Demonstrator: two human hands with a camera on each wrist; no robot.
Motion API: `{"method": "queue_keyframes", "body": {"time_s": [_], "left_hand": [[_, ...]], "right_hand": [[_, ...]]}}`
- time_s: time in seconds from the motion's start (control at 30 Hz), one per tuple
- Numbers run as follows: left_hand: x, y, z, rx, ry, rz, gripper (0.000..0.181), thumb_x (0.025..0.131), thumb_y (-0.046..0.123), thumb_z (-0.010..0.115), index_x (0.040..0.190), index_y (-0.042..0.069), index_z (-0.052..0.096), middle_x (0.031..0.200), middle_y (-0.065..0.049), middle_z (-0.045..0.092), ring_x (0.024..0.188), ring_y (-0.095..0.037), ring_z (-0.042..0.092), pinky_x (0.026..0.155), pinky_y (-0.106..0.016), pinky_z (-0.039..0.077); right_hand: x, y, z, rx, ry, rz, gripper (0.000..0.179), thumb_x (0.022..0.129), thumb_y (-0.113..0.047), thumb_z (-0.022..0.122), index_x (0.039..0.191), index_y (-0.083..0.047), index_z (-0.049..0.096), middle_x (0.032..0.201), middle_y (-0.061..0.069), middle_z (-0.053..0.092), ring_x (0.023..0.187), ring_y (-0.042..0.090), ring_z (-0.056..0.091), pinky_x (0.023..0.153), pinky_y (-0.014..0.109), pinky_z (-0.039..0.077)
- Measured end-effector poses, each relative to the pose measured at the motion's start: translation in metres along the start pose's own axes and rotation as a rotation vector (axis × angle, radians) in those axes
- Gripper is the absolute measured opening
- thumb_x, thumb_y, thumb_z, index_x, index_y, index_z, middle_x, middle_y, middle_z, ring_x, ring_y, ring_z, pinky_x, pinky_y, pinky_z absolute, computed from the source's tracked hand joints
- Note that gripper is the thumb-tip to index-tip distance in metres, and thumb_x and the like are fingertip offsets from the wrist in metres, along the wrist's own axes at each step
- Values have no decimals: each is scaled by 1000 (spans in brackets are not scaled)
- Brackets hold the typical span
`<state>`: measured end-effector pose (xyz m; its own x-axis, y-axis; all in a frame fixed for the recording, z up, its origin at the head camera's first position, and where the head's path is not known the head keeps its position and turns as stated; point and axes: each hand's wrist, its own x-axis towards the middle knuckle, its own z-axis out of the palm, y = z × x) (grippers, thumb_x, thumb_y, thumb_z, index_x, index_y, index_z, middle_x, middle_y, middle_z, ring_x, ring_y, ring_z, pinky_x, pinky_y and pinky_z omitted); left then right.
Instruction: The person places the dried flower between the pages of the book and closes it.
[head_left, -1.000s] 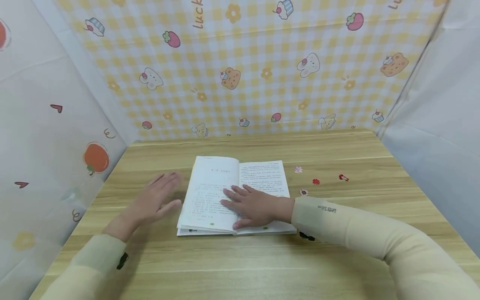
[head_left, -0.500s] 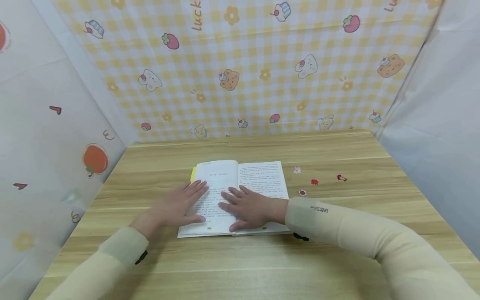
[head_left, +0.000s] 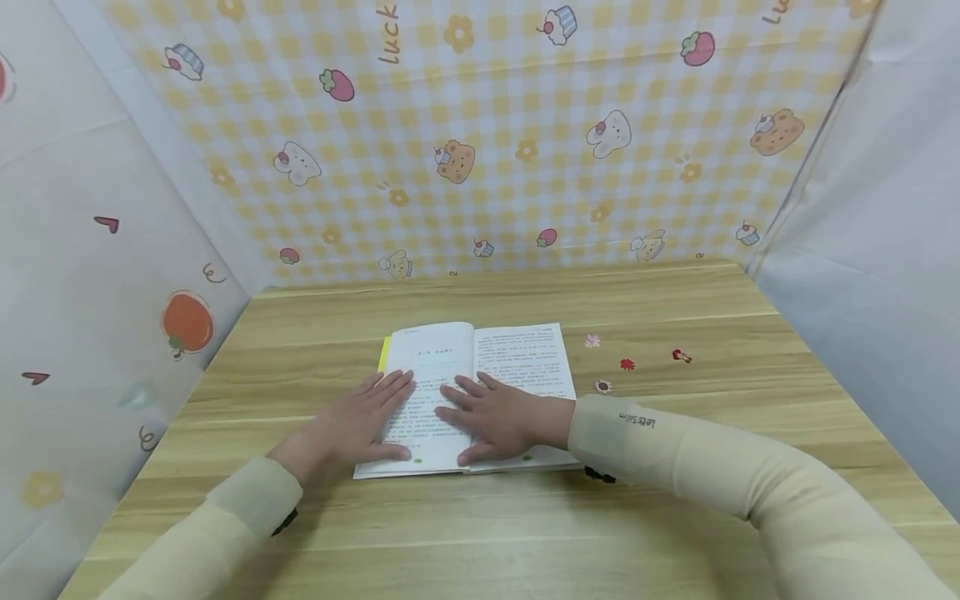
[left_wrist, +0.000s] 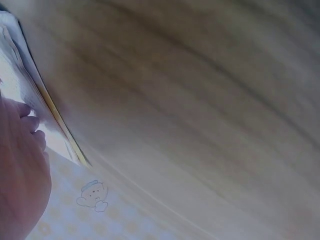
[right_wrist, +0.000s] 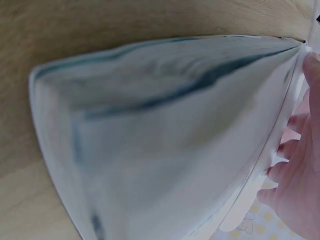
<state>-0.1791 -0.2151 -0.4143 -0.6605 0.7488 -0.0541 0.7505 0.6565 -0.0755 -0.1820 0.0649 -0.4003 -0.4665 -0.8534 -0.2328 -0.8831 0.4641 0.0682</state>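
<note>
An open book (head_left: 517,354) with printed white pages lies flat on the wooden table, a yellow edge showing at its upper left. My left hand (head_left: 360,421) rests on the left page with fingers straight and thumb spread toward the spine. Across the lower part of the right page and the spine lies my right hand (head_left: 498,419), its fingers spread and pointing left. In the left wrist view the left hand (left_wrist: 22,165) is at the left edge beside the book's edge. The right wrist view has the right hand (right_wrist: 300,165) beyond the book's thick page block (right_wrist: 150,145).
Right of the book lie several small flower-like pieces: a pink one (head_left: 592,341), a red one (head_left: 627,364), a brown-centred one (head_left: 603,387) and a dark red piece (head_left: 681,356). A yellow checked cloth (head_left: 495,192) hangs behind the table (head_left: 465,533).
My left hand has moved right from beside the book onto its left page and rests there. The right hand has stayed on the book. The view has shifted slightly.
</note>
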Motion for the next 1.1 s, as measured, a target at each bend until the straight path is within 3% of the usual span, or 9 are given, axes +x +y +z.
{"method": "queue_keyframes", "body": {"time_s": [0.13,0.27,0.6,0.7,0.83,1.1], "left_hand": [[1,0,3,13,4,-2,101,88,73,42,151,-4,24,158,-18,20,145,-33,18,117,-46,17],[2,0,4,11,-2,-12,102,88,74,41,152,-3,23,159,-16,19,146,-31,16,117,-44,14],[1,1,2,8,-20,-24,103,88,75,40,152,-4,23,159,-17,19,146,-31,16,117,-44,16],[0,2,2,12,-37,-31,103,87,76,37,152,-3,22,159,-16,18,146,-30,15,117,-44,15],[-1,2,2,12,-43,-34,104,87,77,36,152,-3,21,160,-15,17,146,-30,13,118,-43,13],[-1,2,5,-14,-30,-32,103,88,76,39,152,-3,22,159,-15,18,146,-30,15,117,-44,16]], "right_hand": [[-1,1,-1,12,2,9,81,95,-68,30,157,-19,15,162,7,6,147,28,4,117,48,8],[-11,3,-5,51,59,-1,79,96,-63,39,157,-18,18,162,7,11,147,26,7,117,47,11],[-68,27,-9,173,307,-59,67,96,-43,59,150,-10,37,153,12,35,140,27,32,113,45,28],[-86,39,-4,273,384,-44,65,94,-39,64,146,-6,43,148,13,44,134,27,42,108,45,36],[-107,55,1,432,458,44,61,90,-32,71,139,-3,50,138,10,55,125,25,53,101,45,44],[-138,87,21,854,487,269,54,86,-19,76,132,1,57,115,13,65,100,22,63,83,41,53]]}}
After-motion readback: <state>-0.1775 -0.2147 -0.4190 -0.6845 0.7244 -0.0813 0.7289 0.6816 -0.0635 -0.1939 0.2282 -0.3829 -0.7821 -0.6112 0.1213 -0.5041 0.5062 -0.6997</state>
